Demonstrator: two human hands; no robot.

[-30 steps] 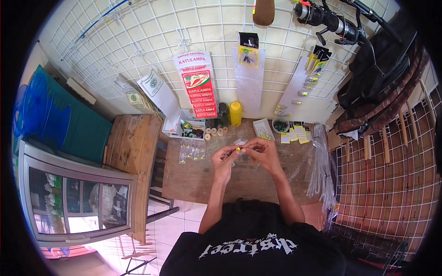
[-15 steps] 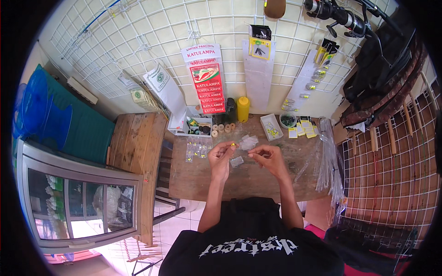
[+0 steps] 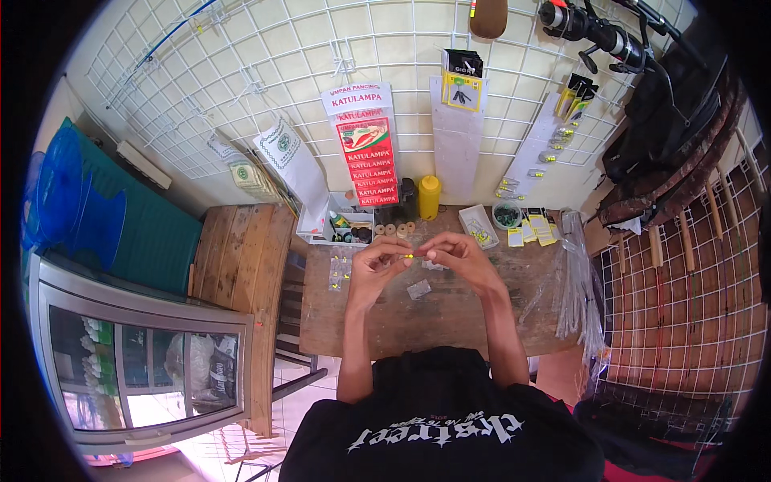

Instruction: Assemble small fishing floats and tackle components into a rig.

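Note:
Over the wooden table (image 3: 377, 321), my left hand (image 3: 376, 269) pinches a small bright yellow piece (image 3: 410, 256), too small to tell its kind. Close beside it, my right hand (image 3: 464, 262) is closed in a pinch, its fingertips nearly meeting the left ones. What the right fingers hold, if anything, I cannot make out. On the tabletop just below the hands lies a small clear plastic packet (image 3: 418, 289). Left of my left hand are several clear packets (image 3: 338, 269) with yellow bits inside. Whitish plastic behind the right hand is mostly covered by it.
Along the back stand a white divided box (image 3: 341, 227), a yellow bottle (image 3: 429, 198), a white tray (image 3: 475, 217) of yellow-green pieces and a round tub (image 3: 506, 214). Yellow-and-white cards (image 3: 540, 227) and long clear plastic sleeves (image 3: 572, 277) lie at the right. A wire grid (image 3: 401, 64) covers the wall.
My right hand has moved left and up, closing the gap to my left hand. The left still holds the yellow piece. The view has shifted slightly.

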